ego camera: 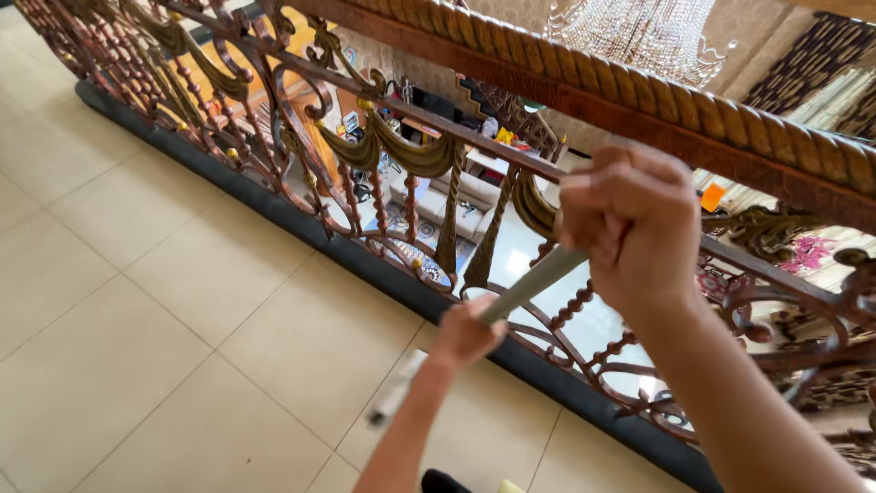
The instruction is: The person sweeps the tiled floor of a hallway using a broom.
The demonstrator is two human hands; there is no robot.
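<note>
While both hands, right hand point(631, 224) high and left hand point(464, 333) low, grip a smooth pale pole point(529, 285), an ornate twisted-metal railing point(401, 155) edges the open cream-tiled floor point(164, 301).

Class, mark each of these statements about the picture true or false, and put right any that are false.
1. Both hands grip one long pale pole. True: the right hand holds the pole high up and the left hand holds it lower down.
2. The floor is dark carpet. False: the floor is pale cream tile.
3. The railing has a wooden top rail. True: the railing is ornate metalwork under a carved wooden rail.
4. The left hand is higher than the right. False: the right hand is higher.
5. A chandelier hangs beyond the railing. True: the chandelier shows at the top.
</note>
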